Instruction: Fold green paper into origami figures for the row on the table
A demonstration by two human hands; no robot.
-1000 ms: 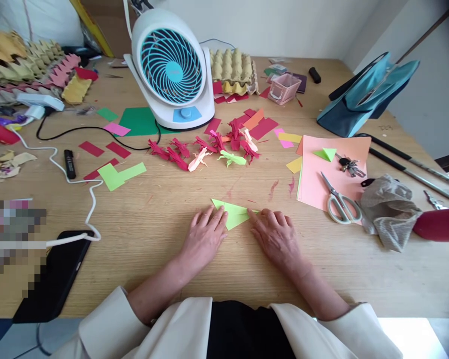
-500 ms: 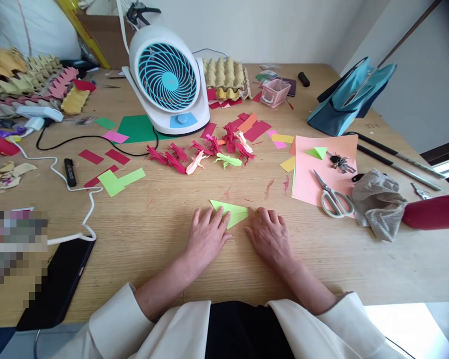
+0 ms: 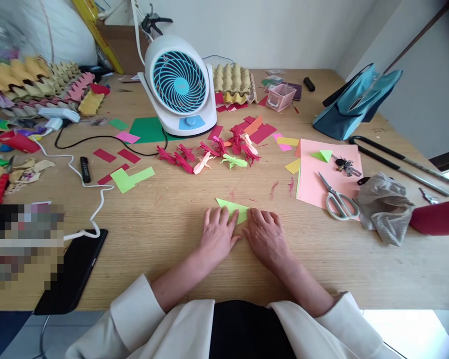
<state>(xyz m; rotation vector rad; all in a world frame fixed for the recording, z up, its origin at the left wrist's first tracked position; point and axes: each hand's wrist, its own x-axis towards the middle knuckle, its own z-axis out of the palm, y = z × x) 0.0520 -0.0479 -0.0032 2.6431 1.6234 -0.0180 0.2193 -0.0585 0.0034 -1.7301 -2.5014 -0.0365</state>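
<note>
A piece of light green paper (image 3: 232, 205), folded to a pointed triangle, lies on the table in front of me. My left hand (image 3: 217, 230) rests flat on its left part, fingers stretched and a little spread, the index fingertip pressing on it. At its right corner my right hand (image 3: 266, 233) touches down with the fingertips, thumb apart from the fingers, hiding that tip. Beyond the hands stands a row of folded paper figures: several red ones (image 3: 183, 160), a light green one (image 3: 234, 161) and pale pink ones (image 3: 203, 163).
A white and blue fan (image 3: 181, 87) stands behind the figures. Scissors (image 3: 338, 199), keys (image 3: 347, 167) and a small green folded piece (image 3: 324, 155) lie on pink sheets (image 3: 310, 184) at right. Green paper scraps (image 3: 129, 179), a marker (image 3: 85, 169) and a white cable (image 3: 101, 207) are at left.
The whole view has shifted slightly right and down with my head. My left hand has come closer to the right hand, covering more of the green paper.
</note>
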